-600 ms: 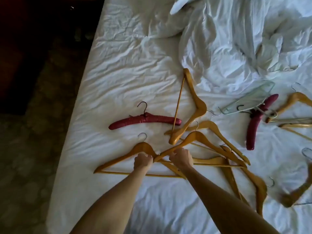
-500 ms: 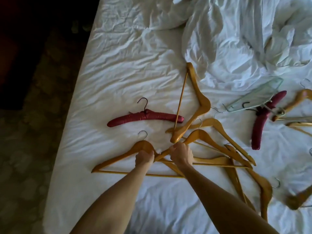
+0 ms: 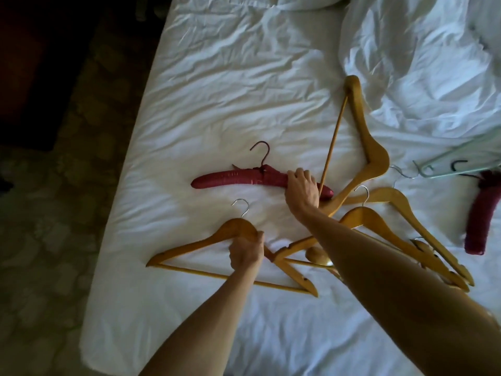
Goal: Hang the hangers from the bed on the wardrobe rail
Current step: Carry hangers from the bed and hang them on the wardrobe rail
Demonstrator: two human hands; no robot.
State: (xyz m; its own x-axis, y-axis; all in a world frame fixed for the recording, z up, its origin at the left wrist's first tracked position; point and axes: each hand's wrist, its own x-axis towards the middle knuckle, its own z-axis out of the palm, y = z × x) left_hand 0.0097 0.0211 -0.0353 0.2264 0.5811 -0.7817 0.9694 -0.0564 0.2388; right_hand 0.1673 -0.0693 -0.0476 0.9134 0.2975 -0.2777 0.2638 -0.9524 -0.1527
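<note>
My left hand (image 3: 245, 252) is closed around the near-left wooden hanger (image 3: 189, 249), fingers curled tight over its shoulder just right of the neck; its metal hook (image 3: 241, 206) points to the far side. That hanger lies flat on the white bed sheet (image 3: 230, 90), near the bed's left edge. My right hand (image 3: 302, 191) is on the red padded hanger (image 3: 235, 180), fingers bent over its right arm, thumb side hidden, so I cannot tell if it is a full grip or just resting on top. Red hanger lies flat, mid-bed, dark hook to the far side. Right of my hands, a pile of wooden hangers (image 3: 393, 210) overlaps, one standing long-ways toward the far side (image 3: 360, 131) with its bar crossing the red hanger's right tip. Far right: a second red padded hanger (image 3: 479, 221) and a pale clear hanger (image 3: 461, 161), touching each other at the edge of view. Crumpled white duvet (image 3: 420, 63) far right. Dark patterned floor (image 3: 54, 213) left of the bed. No readable writing or brand on anything.
</note>
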